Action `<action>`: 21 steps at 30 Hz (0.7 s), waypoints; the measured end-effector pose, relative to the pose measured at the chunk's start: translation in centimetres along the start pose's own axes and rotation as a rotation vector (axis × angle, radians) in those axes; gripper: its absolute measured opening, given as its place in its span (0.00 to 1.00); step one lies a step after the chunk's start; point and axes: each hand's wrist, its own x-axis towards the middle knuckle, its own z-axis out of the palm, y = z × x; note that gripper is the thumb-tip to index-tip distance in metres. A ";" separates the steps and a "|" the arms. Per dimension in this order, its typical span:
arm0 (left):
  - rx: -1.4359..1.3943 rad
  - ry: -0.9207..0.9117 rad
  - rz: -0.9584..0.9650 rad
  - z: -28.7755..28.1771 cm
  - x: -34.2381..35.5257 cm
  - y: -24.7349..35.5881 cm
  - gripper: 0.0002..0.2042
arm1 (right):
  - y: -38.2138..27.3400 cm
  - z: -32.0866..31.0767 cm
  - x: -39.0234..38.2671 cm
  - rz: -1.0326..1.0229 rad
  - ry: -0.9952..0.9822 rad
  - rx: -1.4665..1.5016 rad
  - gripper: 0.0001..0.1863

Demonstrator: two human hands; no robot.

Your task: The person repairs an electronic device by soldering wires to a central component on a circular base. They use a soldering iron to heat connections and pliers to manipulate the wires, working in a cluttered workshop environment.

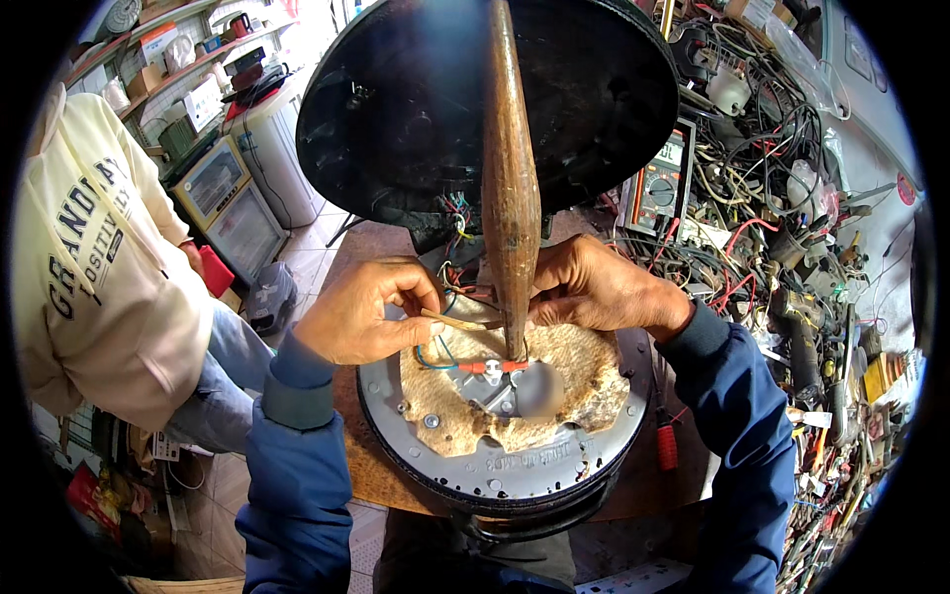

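Note:
A round grey metal base (495, 483) of an appliance sits before me, with a ragged tan insulation pad (435, 401) on it. My left hand (374, 309) pinches one end of a thin tan sleeve-like strip (457, 322) above the pad. The strip runs right, towards a tapered wooden rod (511, 188) that stands in front of it. My right hand (599, 289) is closed just right of the rod; its fingertips are partly hidden, so what they grip cannot be made out. Below lies a red-sleeved connector (492, 367) with a blue wire (426, 358).
A large black round lid (396, 109) tilts up behind the base. A multimeter (659, 188) stands to its right, beside heaped cables and parts (772, 188). A red-handled screwdriver (666, 445) lies right of the base. Another person in a cream hoodie (119, 267) stands at left.

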 end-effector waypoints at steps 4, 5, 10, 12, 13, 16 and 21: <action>0.102 -0.008 0.007 -0.3 -0.2 0.0 0.10 | 0.3 0.9 0.4 -0.015 0.060 -0.048 0.13; 0.124 0.001 0.023 -0.3 -0.1 0.0 0.09 | 0.3 1.1 0.5 -0.008 0.071 -0.085 0.13; 0.170 0.074 -0.045 0.4 0.4 1.3 0.06 | 0.9 1.6 0.4 -0.055 0.164 -0.189 0.14; 0.178 0.098 -0.044 0.7 0.6 1.3 0.05 | 0.8 1.3 0.3 -0.017 0.162 -0.164 0.15; 0.189 0.106 -0.031 0.8 0.4 1.2 0.06 | 0.6 1.4 0.3 -0.024 0.157 -0.152 0.14; 0.243 0.130 -0.016 1.2 -0.2 2.6 0.05 | -0.1 1.6 0.5 -0.001 0.143 -0.092 0.14; 0.412 0.119 0.081 1.4 0.0 3.1 0.07 | -1.5 1.9 0.1 0.142 0.208 0.025 0.16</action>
